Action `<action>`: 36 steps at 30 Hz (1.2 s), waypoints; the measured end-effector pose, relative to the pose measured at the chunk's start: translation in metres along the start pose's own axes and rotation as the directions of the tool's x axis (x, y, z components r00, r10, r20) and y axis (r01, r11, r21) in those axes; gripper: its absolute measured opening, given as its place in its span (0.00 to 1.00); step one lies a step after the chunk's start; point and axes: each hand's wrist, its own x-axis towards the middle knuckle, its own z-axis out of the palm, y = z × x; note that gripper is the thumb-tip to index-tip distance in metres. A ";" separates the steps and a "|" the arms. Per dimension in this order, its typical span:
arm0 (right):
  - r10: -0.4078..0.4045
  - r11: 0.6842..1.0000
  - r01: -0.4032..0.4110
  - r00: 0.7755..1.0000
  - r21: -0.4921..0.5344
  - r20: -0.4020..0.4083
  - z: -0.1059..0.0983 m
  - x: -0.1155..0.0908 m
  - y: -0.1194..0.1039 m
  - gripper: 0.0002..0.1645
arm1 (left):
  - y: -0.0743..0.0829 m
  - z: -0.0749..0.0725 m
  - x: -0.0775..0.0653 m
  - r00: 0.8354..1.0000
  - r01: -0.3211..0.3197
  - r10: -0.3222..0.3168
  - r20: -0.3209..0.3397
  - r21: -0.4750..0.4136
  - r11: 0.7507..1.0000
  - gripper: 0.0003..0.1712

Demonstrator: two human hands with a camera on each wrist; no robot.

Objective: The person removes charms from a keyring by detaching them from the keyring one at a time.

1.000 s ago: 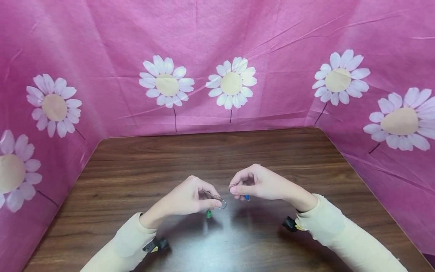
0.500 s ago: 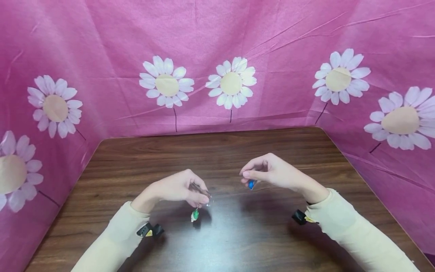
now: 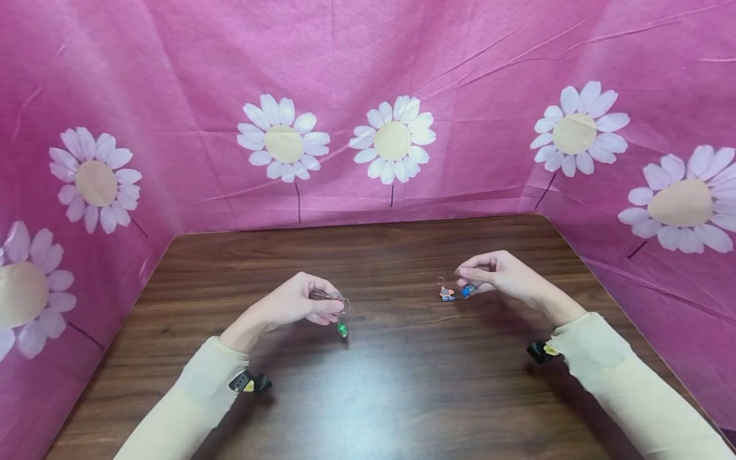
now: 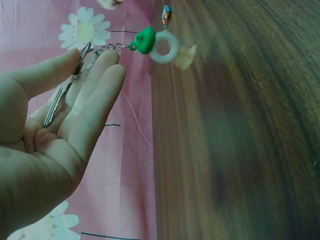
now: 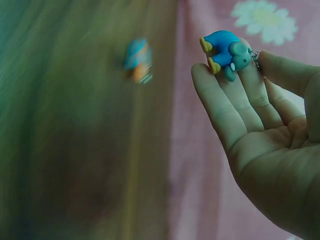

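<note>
My left hand (image 3: 296, 300) pinches a key ring (image 3: 346, 305) between thumb and fingers. Keys (image 4: 57, 105) lie along the fingers in the left wrist view, and a green charm (image 4: 145, 41) with a whitish ring-shaped part hangs from a short chain. Over on the right, my right hand (image 3: 508, 278) pinches the chain of a small elephant figure keychain (image 5: 222, 52), grey-headed with blue clothes and yellow feet. Just left of that hand is another keychain (image 3: 446, 294), a small orange and blue figure with its own metal ring; it is blurred in the right wrist view.
The hands are above a dark wood-grain table (image 3: 368, 396). Pink cloth (image 3: 345, 38) printed with white daisies rises behind the table and along both sides. Black wrist cameras are strapped at both cuffs.
My hands have moved apart and farther up the table, the right one rightward, the left one leftward, each with its keychain. The orange and blue keychain has come into view beside the right hand.
</note>
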 end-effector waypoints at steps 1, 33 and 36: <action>0.010 1.000 -0.010 1.000 -0.009 -0.008 -0.003 0.000 0.006 0.22 | -0.001 0.000 0.000 1.000 -0.002 0.002 0.004 -0.002 1.000 0.14; 0.089 0.975 -0.103 0.993 -0.196 -0.081 -0.021 0.026 0.052 0.21 | -0.002 0.005 -0.001 0.995 -0.073 0.073 0.063 -0.011 0.997 0.14; 0.101 0.965 -0.121 0.991 -0.233 -0.093 -0.022 0.031 0.054 0.20 | -0.003 0.005 0.000 0.995 -0.076 0.077 0.064 -0.012 0.997 0.14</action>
